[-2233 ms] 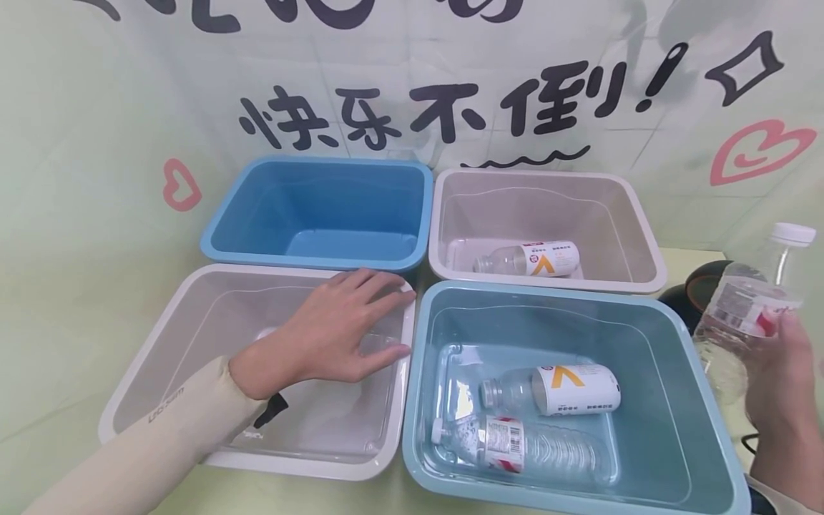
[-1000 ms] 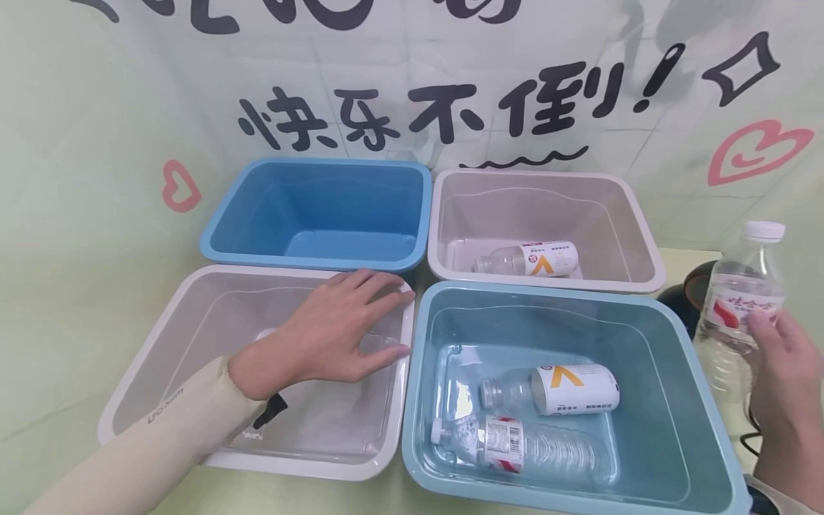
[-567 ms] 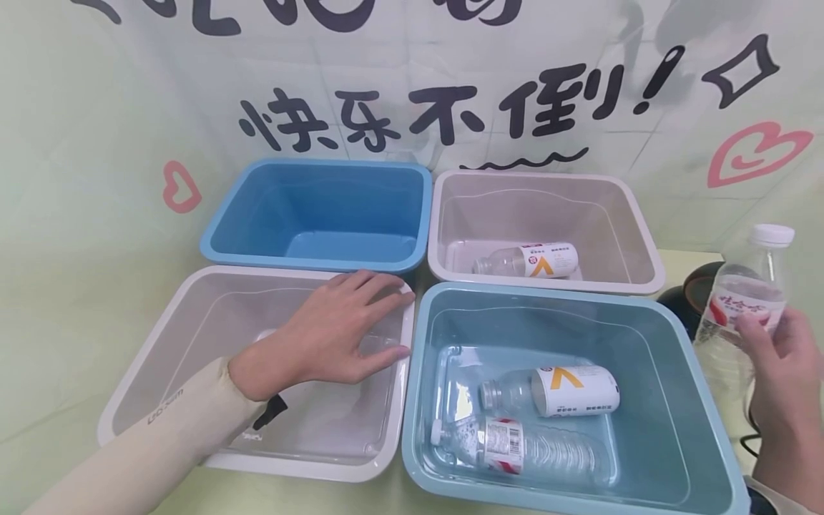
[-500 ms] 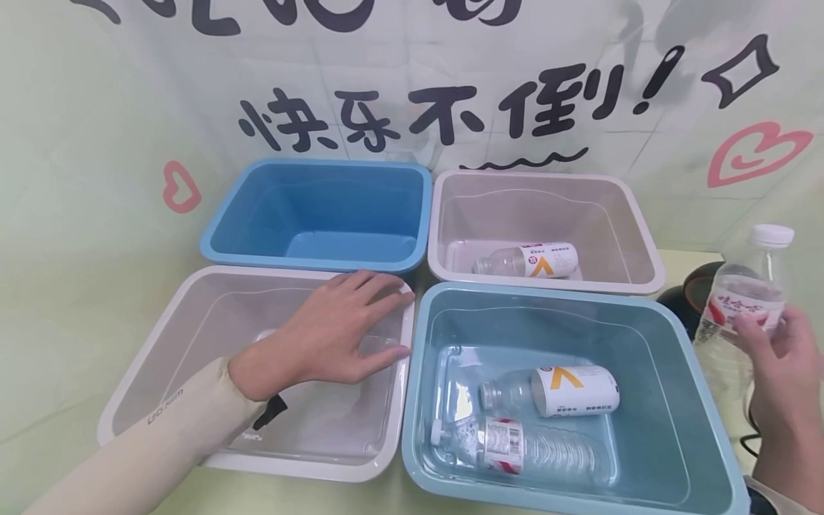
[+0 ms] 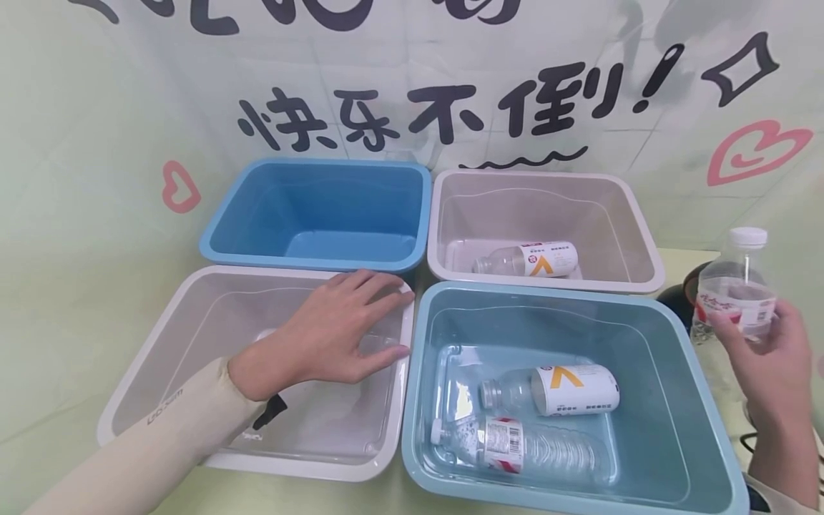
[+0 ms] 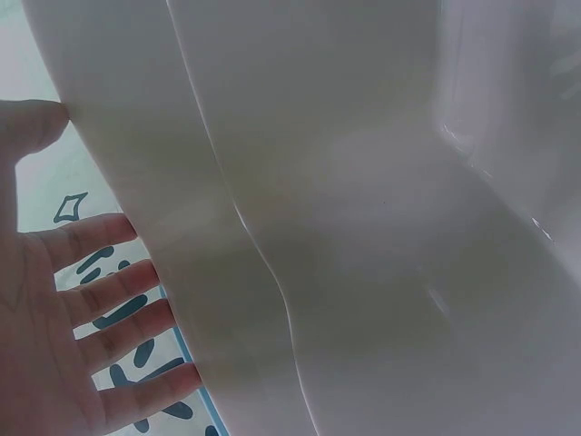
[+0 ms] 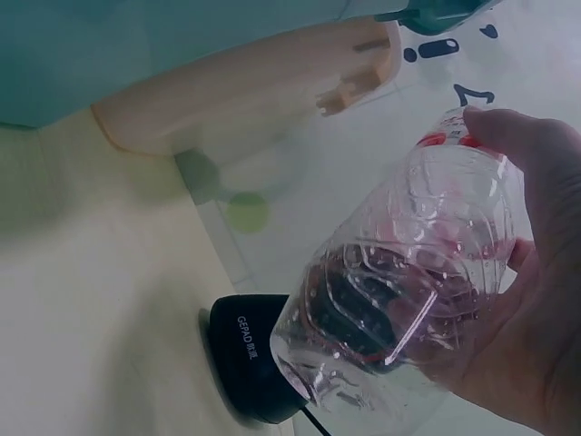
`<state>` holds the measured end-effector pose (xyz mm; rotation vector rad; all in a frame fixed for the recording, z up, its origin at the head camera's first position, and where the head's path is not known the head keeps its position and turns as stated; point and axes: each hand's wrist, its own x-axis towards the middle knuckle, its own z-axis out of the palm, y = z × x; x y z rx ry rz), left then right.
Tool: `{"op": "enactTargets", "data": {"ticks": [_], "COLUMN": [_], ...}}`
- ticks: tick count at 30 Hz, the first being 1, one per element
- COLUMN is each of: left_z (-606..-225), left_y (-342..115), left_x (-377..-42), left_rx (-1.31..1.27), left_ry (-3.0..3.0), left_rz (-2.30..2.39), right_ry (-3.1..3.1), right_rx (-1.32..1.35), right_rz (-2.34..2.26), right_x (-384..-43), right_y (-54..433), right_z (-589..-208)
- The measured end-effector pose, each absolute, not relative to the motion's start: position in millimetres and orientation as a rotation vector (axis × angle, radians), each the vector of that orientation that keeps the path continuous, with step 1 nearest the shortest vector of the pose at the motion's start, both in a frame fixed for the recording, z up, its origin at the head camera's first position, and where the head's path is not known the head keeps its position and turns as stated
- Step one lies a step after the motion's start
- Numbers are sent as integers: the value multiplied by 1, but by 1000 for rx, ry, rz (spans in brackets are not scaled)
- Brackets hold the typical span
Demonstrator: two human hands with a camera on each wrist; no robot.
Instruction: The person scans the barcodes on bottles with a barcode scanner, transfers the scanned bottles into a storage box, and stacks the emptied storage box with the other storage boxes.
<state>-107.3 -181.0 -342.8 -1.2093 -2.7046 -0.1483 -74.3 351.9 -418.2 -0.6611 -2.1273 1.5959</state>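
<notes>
My right hand [image 5: 775,365] grips a clear plastic water bottle [image 5: 739,300] with a white cap and a red-and-white label, held tilted to the right of the light-blue bin [image 5: 634,325]. In the right wrist view, the ribbed body and base of this bottle [image 7: 399,282] angle down and away, with the thumb at the label. My left hand [image 5: 328,336] lies over the front-left grey bin [image 5: 193,332], its spread fingertips at the bin's far right corner rim. The left wrist view shows that hand [image 6: 54,318] with straight fingers at the rim and nothing held.
Inside the light-blue bin lie a white-labelled bottle [image 5: 576,390] and another ribbed water bottle [image 5: 556,454]. A back grey bin [image 5: 534,207] contains one bottle [image 5: 550,259]. Beside it stands a blue bin [image 5: 315,200]. A black device [image 7: 250,359] with a cord sits at the right.
My right hand has brought the bottle leftward, nearer the light-blue bin, and turned it so its label faces differently. The left hand stays on the grey bin's rim.
</notes>
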Motion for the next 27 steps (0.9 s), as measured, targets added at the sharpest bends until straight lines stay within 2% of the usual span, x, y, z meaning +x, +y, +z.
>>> {"op": "enactTargets", "data": {"ticks": [13,27], "left_z": [-345,-345], "left_y": [-180,-181], "left_x": [-107,-106], "left_rx": [-1203,-1199], "left_ry": [-2714,-2708], "left_rz": [-150,-150], "right_ry": [-2317,-2346], "right_rx": [-736,-761], "right_rz": [1251,1166], "right_x": [-74,-74], "right_y": [347,344], "right_z": [-427,-428]}}
